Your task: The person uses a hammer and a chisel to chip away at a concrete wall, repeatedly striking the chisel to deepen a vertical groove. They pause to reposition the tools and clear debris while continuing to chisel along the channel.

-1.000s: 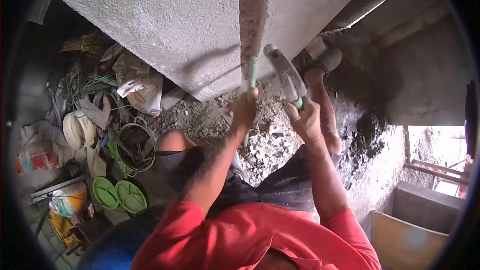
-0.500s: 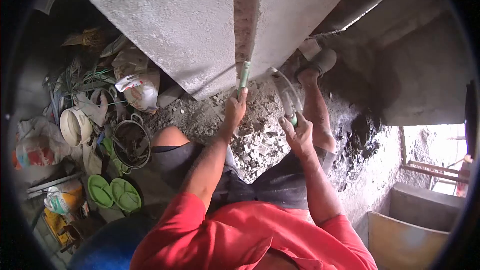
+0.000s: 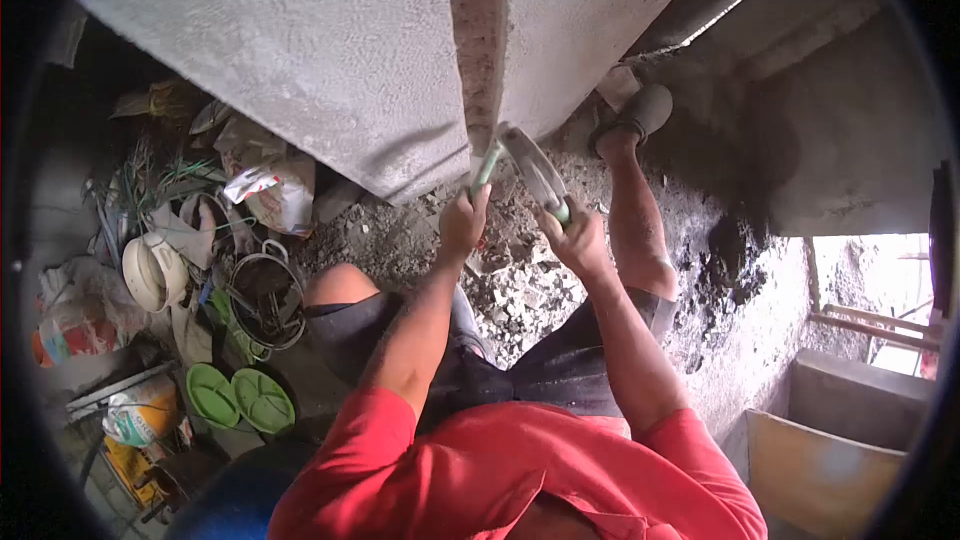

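My left hand [image 3: 463, 223] is closed around a green chisel-like tool [image 3: 486, 168], which points up at the lower end of a groove [image 3: 478, 60] in the pale plastered column [image 3: 330, 70]. My right hand [image 3: 580, 240] grips the green handle of a hammer [image 3: 536, 168]. The hammer's head is at the upper end of the chisel and seems to touch it. Broken rubble [image 3: 520, 290] lies on the ground below both hands, between my legs.
At the left are plastic bags [image 3: 285, 202], a metal pot [image 3: 266, 292], a cream helmet-like object [image 3: 154, 272] and green slippers [image 3: 263, 400]. A sandaled foot [image 3: 645, 112] rests right of the column. A tan panel [image 3: 825, 470] stands at the lower right.
My right hand has moved left and up, bringing the hammer against the chisel. My left hand has shifted slightly left and down, still holding the chisel. The whole view has shifted a little.
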Tool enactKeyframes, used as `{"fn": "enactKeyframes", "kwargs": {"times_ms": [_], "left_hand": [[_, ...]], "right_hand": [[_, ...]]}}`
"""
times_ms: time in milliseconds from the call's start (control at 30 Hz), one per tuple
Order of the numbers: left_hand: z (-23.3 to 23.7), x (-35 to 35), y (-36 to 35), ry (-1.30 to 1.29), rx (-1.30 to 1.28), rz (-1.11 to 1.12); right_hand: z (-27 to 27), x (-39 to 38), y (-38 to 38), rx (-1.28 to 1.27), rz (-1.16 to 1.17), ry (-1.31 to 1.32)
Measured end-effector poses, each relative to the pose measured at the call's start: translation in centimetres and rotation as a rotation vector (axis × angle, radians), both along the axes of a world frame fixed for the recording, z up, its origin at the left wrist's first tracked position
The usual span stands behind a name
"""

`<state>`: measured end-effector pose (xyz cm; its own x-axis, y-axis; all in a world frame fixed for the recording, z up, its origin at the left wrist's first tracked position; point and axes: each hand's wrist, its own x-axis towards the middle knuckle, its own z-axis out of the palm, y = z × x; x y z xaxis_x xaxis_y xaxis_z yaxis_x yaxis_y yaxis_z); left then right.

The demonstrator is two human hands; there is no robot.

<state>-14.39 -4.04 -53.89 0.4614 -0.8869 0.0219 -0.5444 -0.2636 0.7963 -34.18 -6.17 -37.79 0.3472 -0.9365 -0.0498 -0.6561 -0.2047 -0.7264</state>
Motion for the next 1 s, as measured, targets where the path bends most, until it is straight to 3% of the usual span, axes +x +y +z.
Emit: {"fn": "enactKeyframes", "kwargs": {"times_ms": [133, 267, 533, 633, 700, 767, 833, 867, 900, 967, 1000], "left_hand": [[1.7, -3.0, 1.2, -0.186, -0.222, 0.115], [5.1, -3.2, 1.0, 0.067, -0.056, 0.121], [6.1, -2.0, -0.1, -0.021, -0.113, 0.117], [6.0, -1.8, -0.2, -0.035, -0.110, 0.112], [5.8, -1.8, -0.4, -0.027, -0.116, 0.119], [6.5, -1.8, -0.5, 0.122, -0.104, 0.134], [7.0, -1.5, -0.4, 0.080, -0.033, 0.155], [7.9, -1.3, -0.2, 0.137, 0.041, 0.137], [8.9, -1.1, -0.5, 0.190, 0.105, 0.117], [9.1, -0.6, -1.3, 0.255, 0.063, 0.109], [8.2, -0.4, -1.2, 0.218, 0.044, 0.100]], "right_hand": [[0.3, -2.2, 0.9, -0.046, -0.004, -0.121], [0.8, -2.7, 1.6, 0.068, -0.035, -0.097], [1.6, -2.5, 2.2, 0.044, 0.032, -0.144], [2.9, -1.5, 2.3, 0.154, -0.019, -0.274], [1.1, -1.5, 1.6, -0.060, 0.031, -0.205], [0.6, -0.1, 0.5, -0.066, 0.076, -0.096], [-3.1, 1.7, -0.8, -0.072, -0.031, -0.054], [-1.8, 3.0, -2.2, 0.073, -0.037, 0.145], [-1.7, 3.1, -2.1, 0.066, -0.039, 0.142], [-0.3, 4.1, -2.4, -0.203, 0.023, 0.045], [1.2, 3.7, -1.9, -0.051, 0.040, 0.018]]}}
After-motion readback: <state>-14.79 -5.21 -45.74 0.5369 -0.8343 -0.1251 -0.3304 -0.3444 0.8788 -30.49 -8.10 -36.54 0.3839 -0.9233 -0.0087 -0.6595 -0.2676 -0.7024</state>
